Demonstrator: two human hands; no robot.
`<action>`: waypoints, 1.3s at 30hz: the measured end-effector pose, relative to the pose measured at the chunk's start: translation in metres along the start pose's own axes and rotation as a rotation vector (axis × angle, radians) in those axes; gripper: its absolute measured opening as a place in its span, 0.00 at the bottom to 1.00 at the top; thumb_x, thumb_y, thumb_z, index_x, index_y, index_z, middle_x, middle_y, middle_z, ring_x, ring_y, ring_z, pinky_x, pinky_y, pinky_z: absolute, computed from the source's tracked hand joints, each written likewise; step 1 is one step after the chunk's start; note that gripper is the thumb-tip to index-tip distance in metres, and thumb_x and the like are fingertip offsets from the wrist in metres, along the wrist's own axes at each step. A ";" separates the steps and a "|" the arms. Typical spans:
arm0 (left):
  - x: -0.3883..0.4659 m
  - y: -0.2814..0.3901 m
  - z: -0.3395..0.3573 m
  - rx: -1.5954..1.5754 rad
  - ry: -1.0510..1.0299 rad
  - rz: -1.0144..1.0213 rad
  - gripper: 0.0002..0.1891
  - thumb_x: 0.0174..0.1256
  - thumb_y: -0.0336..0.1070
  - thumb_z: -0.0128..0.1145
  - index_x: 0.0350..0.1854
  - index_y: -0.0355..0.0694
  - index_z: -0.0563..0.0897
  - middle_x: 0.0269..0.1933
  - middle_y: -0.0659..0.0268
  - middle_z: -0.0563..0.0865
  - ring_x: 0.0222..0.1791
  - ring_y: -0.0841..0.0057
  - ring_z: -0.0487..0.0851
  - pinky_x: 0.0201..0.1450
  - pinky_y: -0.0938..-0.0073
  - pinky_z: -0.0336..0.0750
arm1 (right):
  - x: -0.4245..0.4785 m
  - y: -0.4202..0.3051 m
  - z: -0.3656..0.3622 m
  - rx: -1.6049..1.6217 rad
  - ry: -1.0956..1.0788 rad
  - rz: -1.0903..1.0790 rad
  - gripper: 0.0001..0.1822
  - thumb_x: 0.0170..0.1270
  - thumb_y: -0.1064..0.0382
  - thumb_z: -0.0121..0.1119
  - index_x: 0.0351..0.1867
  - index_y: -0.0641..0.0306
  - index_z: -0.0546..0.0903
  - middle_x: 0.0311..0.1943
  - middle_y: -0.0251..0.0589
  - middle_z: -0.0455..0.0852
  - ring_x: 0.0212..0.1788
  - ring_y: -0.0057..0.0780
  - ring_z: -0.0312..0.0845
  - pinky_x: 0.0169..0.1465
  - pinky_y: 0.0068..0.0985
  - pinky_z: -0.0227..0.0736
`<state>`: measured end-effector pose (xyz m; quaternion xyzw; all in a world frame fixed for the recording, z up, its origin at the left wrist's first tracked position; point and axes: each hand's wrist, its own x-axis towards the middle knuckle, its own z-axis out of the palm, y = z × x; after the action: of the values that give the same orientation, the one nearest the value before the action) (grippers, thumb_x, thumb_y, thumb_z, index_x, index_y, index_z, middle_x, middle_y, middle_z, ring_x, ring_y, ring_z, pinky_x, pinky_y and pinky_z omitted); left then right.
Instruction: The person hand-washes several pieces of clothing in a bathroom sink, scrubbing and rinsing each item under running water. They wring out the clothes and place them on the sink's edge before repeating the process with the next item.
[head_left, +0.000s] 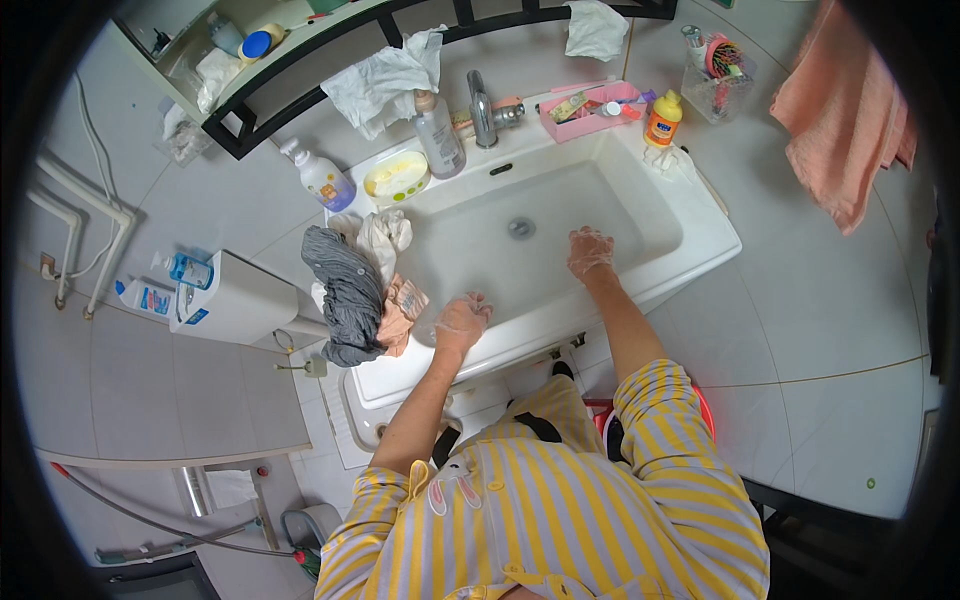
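Observation:
A white rectangular sink basin (679, 266) holds cloudy water (480, 232), with the round drain (521, 228) visible through it. My left hand (463, 324) is wet with suds over the basin's near left side, fingers loosely curled and apart. Close by it, a peach cloth (401, 311) lies with a bunched dark grey garment (341, 289) and a white cloth (384, 238) on the sink's left rim. Suds also coat my right hand (591, 251), which is over the right part of the basin, fingers slightly bent. Neither hand shows anything held.
A chrome faucet (482, 112) stands at the back rim. Beside it are a pump bottle (439, 139), a soap dish (396, 178), a pink tray (589, 112) and a yellow-capped bottle (664, 120). A purple-white pump bottle (326, 180) is at left. A peach towel (844, 112) hangs at right.

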<state>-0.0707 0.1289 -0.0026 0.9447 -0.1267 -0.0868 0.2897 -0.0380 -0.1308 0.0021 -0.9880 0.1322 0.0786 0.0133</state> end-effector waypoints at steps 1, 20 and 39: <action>0.000 -0.001 0.000 0.007 -0.011 0.004 0.19 0.56 0.44 0.54 0.45 0.36 0.81 0.39 0.54 0.85 0.43 0.59 0.82 0.49 0.65 0.73 | 0.001 0.001 0.003 -0.002 0.009 0.005 0.14 0.60 0.60 0.52 0.48 0.54 0.78 0.50 0.37 0.77 0.54 0.34 0.73 0.54 0.38 0.66; 0.001 -0.002 0.002 -0.046 0.006 -0.031 0.13 0.55 0.40 0.58 0.36 0.36 0.83 0.45 0.60 0.85 0.44 0.61 0.82 0.47 0.66 0.74 | 0.004 0.002 0.006 0.007 -0.036 0.036 0.14 0.59 0.59 0.53 0.47 0.52 0.80 0.50 0.34 0.77 0.55 0.32 0.73 0.55 0.37 0.65; 0.003 0.002 -0.001 -0.096 -0.070 -0.093 0.16 0.54 0.40 0.59 0.41 0.36 0.82 0.44 0.55 0.84 0.45 0.60 0.81 0.50 0.66 0.73 | 0.009 0.001 0.007 0.031 -0.208 0.025 0.17 0.60 0.60 0.51 0.52 0.53 0.76 0.53 0.36 0.74 0.58 0.35 0.69 0.58 0.43 0.61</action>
<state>-0.0679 0.1270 -0.0006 0.9309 -0.0884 -0.1393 0.3259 -0.0309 -0.1341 -0.0062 -0.9724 0.1437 0.1789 0.0414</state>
